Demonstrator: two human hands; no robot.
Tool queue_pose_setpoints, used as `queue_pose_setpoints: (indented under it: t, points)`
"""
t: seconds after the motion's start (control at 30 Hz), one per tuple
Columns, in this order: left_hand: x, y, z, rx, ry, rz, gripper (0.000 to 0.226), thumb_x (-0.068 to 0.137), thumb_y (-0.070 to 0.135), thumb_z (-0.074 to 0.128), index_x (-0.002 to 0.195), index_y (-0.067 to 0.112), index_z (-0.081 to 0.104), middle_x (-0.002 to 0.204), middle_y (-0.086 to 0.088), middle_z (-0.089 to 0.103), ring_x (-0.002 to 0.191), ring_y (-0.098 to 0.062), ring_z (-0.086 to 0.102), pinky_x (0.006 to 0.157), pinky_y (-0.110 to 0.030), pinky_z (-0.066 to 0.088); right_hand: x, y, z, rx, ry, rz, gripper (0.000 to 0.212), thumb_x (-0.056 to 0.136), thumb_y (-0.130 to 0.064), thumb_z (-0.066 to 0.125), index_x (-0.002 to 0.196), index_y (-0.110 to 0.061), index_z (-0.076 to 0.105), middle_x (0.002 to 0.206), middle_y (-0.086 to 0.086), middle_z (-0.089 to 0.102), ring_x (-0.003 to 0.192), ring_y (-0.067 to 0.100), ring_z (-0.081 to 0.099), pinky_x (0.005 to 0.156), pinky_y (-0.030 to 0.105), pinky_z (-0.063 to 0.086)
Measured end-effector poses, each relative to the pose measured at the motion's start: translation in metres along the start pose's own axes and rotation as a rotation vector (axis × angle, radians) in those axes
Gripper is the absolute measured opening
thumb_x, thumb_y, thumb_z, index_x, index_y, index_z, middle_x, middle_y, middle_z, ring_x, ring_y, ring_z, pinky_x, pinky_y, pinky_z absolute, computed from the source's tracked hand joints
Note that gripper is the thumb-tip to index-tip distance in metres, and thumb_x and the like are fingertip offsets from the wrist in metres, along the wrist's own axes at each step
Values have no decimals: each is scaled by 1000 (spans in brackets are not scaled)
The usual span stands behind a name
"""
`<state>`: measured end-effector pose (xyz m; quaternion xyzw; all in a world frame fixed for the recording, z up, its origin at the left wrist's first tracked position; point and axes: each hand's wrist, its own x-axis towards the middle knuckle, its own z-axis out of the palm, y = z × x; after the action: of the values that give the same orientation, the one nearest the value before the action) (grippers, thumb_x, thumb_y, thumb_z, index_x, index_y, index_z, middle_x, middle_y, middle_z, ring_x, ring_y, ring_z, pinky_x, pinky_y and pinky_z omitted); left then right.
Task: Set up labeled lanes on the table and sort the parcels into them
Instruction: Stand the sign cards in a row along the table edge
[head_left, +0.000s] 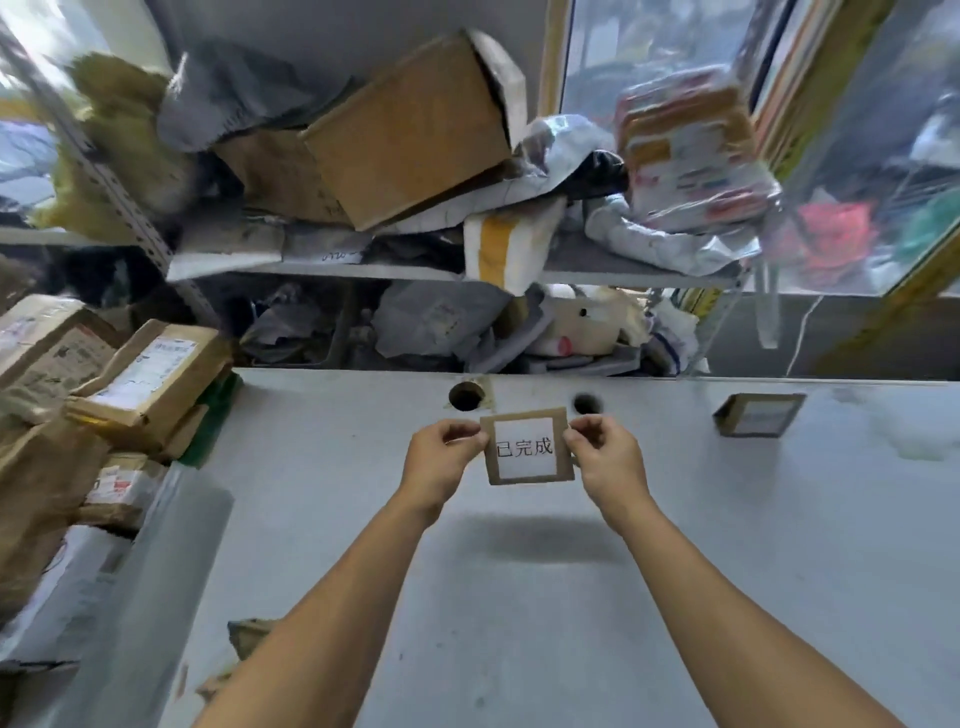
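Note:
A small cardboard label card (525, 448) with a white paper square and black characters hangs above the middle of the white table (727, 545). My left hand (439, 460) pinches its left edge and my right hand (605, 460) pinches its right edge. A second cardboard label card (759, 414) lies flat on the table at the back right. Brown cardboard parcels (140, 384) are stacked in a pile at the left edge of the table.
Two round cable holes (466, 396) sit in the table just behind the held card. A metal shelf (613, 273) behind the table is crammed with boxes and grey mailer bags. A window is at the right. A cardboard scrap (248, 636) lies near my left forearm.

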<state>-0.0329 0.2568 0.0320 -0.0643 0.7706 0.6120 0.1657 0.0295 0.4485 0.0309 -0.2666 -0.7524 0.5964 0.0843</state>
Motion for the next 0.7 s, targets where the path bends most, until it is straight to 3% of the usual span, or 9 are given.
queue_pose_setpoints:
  t: [0.1, 0.27, 0.37, 0.47, 0.6, 0.7]
  points:
    - [10, 3, 60, 3, -97, -57, 11, 91, 16, 68, 102, 15, 70, 94, -2, 72, 87, -15, 68, 72, -24, 51, 27, 13, -52, 18, 51, 18, 19, 95, -11, 62, 85, -27, 60, 95, 4, 71, 91, 21, 67, 82, 39, 57]
    - [29, 1, 142, 132, -110, -80, 34, 92, 24, 69, 122, 24, 52, 105, 1, 64, 96, -14, 63, 78, -27, 48, 69, 45, -111, -10, 41, 72, 10, 97, -7, 58, 94, -16, 62, 99, 10, 70, 97, 27, 66, 88, 44, 55]
    - [44, -1, 172, 197, -116, -41, 36, 93, 26, 67, 127, 24, 55, 115, 3, 59, 103, -15, 58, 82, -27, 46, 93, 62, -132, 12, -1, 114, 8, 98, -7, 56, 98, -13, 62, 102, 11, 70, 96, 26, 65, 80, 35, 55]
    - [57, -2, 192, 181, -170, -25, 31, 93, 22, 68, 122, 17, 62, 114, 0, 66, 99, -11, 62, 80, -22, 46, 111, 72, -145, 80, -59, 124, 12, 99, -5, 54, 95, -14, 61, 98, 9, 69, 85, 18, 64, 68, 23, 55]
    - [70, -5, 215, 189, -207, -61, 16, 92, 16, 67, 108, 13, 64, 102, -1, 68, 91, -13, 63, 62, -12, 42, 133, 83, -158, 172, -107, 160, 16, 99, -1, 52, 92, -13, 61, 94, 9, 69, 87, 22, 63, 87, 45, 54]
    - [79, -5, 226, 163, -154, -49, 7, 92, 12, 68, 98, 11, 65, 93, -3, 70, 83, -13, 63, 59, -11, 42, 149, 92, -167, 136, -94, 130, 16, 97, -3, 58, 91, -18, 62, 94, 4, 69, 91, 18, 65, 88, 34, 55]
